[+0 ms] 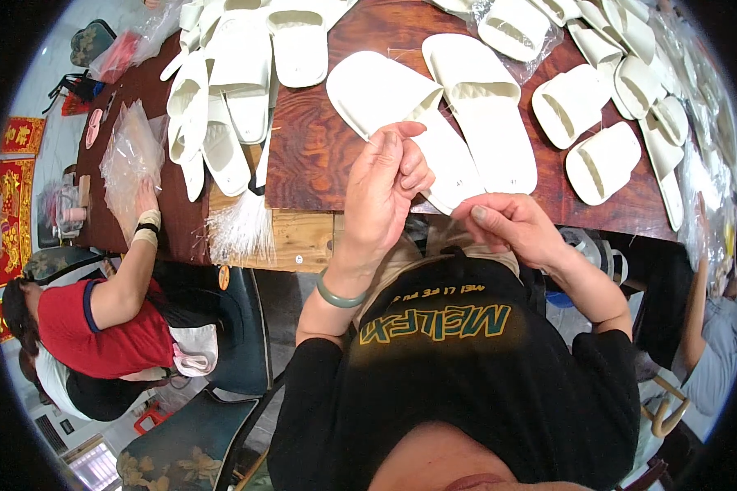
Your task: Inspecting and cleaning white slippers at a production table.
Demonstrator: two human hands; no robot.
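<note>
Two white slide sandals lie side by side in front of me, a left-hand sandal (377, 90) turned at an angle and a right-hand sandal (491, 123) with its heel toward me. My left hand (393, 180) is raised at the near end of the angled sandal, fingers curled in and thumb pressed to the forefinger. Close to that sandal's heel, my right hand (508, 229) pinches thumb against fingers. Whatever either hand holds is too small or hidden to make out. A bundle of thin white strands (246, 229) hangs at the table edge to the left.
The reddish wooden table (311, 164) carries piled white sandals (241, 57) at left and more loose sandals (569, 106) at right. Clear plastic bags (131, 155) lie near a co-worker in a red shirt (98, 327). Another person's arm (696, 311) shows at right; a chair (237, 327) stands at left.
</note>
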